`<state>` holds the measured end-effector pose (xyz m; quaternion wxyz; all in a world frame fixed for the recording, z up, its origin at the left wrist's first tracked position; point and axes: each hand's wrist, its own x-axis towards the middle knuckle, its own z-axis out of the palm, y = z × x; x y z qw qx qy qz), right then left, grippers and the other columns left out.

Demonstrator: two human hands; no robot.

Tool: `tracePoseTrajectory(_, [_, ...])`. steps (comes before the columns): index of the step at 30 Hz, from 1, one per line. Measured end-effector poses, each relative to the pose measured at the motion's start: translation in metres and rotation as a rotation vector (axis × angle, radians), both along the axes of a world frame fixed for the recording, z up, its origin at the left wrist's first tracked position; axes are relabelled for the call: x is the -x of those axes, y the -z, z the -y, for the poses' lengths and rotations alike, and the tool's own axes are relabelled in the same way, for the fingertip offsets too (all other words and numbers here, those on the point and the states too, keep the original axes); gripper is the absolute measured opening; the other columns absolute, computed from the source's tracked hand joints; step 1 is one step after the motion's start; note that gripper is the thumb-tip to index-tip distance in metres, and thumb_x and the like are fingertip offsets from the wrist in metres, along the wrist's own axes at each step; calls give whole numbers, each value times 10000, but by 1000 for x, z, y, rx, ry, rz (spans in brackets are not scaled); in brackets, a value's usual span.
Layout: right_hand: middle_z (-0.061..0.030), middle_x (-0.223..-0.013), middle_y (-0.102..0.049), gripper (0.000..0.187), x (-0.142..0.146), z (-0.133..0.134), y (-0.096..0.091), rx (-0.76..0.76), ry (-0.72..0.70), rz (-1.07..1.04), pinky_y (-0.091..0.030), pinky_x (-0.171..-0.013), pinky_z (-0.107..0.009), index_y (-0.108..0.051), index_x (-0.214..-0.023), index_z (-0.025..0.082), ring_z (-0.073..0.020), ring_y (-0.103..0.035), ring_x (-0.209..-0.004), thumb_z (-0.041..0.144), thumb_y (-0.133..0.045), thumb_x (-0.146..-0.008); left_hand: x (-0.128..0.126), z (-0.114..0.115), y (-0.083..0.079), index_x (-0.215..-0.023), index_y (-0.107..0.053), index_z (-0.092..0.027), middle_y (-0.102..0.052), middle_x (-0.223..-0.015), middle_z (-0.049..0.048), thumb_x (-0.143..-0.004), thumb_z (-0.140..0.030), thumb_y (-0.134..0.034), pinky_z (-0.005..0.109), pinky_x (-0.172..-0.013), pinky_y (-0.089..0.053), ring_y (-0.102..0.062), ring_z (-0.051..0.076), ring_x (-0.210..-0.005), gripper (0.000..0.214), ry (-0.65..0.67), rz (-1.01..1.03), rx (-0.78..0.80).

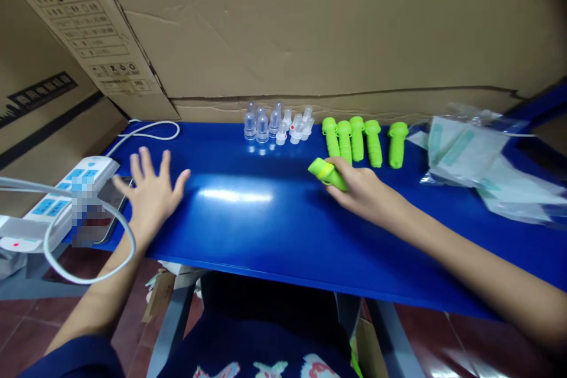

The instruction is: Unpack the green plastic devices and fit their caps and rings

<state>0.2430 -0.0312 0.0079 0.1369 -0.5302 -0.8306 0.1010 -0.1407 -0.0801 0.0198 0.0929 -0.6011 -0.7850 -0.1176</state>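
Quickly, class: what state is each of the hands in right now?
Left hand: open, fingers spread, holding nothing.
Right hand: closed around a green tube-shaped piece.

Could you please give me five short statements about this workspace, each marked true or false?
1. The right hand holds a bright green tubular piece with a yellow band. True.
2. The left hand is clenched in a fist. False: its fingers are spread and it holds nothing.
3. Five bright green cylindrical pieces are lined up near the brown cardboard panel. True.
4. The clear plastic dome-topped pieces are to the right of that green row. False: they are to its left.
5. A white power strip with blue sockets is at the left end of the glossy blue table. True.
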Motion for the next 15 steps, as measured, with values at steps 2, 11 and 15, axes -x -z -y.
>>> tracePoseTrajectory(2, [-130, -822, -711, 457, -13, 6, 3, -1, 17, 4, -440, -590, -296, -518, -1315, 96, -288, -695, -701, 262, -510, -889, 21, 14, 10, -1614, -256, -300, 10, -1725, 134, -966, -663, -306, 868, -1096, -96, -6, 506, -1561, 744, -129, 58, -10])
tracePoseTrajectory(11, [-128, -828, -723, 449, -21, 14, 9, -46, -2, -17, -452, -593, -303, -529, -1300, 103, -296, -716, -705, 299, -487, -898, 34, 12, 17, -1617, -254, -305, 83, -1722, 119, -933, -719, -223, 937, -994, -184, -29, 571, -1534, 801, -141, 97, 78])
tracePoseTrajectory(15, [-115, -817, -720, 459, -17, 16, 7, -28, -16, 6, -455, -587, -301, -512, -1321, 114, -293, -717, -707, 293, -496, -899, 31, -6, 10, -1598, -318, -235, 25, -1719, 160, -941, -713, -194, 903, -1056, -128, -20, 517, -1557, 822, -68, 14, 150])
